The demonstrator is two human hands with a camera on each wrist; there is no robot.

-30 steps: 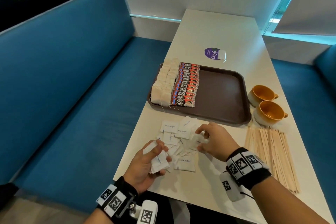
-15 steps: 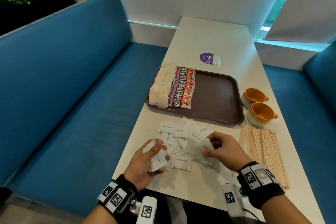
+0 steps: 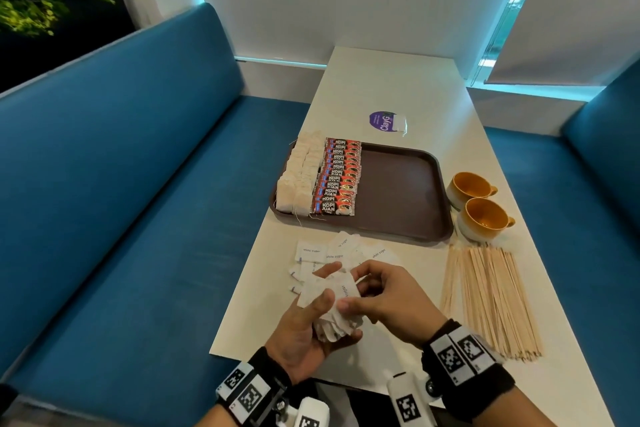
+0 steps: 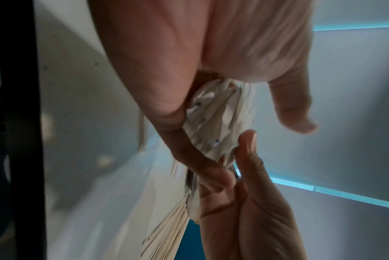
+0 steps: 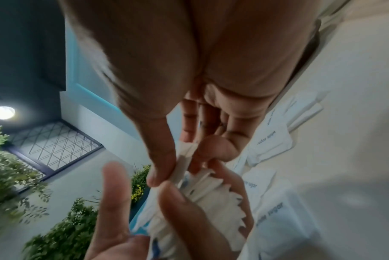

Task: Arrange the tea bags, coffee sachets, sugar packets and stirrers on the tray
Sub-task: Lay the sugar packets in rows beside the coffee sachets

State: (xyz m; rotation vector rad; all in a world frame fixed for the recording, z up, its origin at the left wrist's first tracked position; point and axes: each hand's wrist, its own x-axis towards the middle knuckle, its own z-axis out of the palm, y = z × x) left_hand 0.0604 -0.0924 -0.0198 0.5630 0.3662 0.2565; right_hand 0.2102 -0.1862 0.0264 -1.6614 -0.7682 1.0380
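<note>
A person sits at a pale table beside a blue bench. Their left hand cups a fanned stack of white sugar packets, fingers and thumb curled round it. The right hand meets it, pinching one packet against the stack between thumb and fingertips. More loose sugar packets lie on the table just beyond the hands. Farther off, a brown tray carries a row of tea bags along its left edge and coffee sachets beside them. Wooden stirrers lie on the table to the right, near two yellow cups.
</note>
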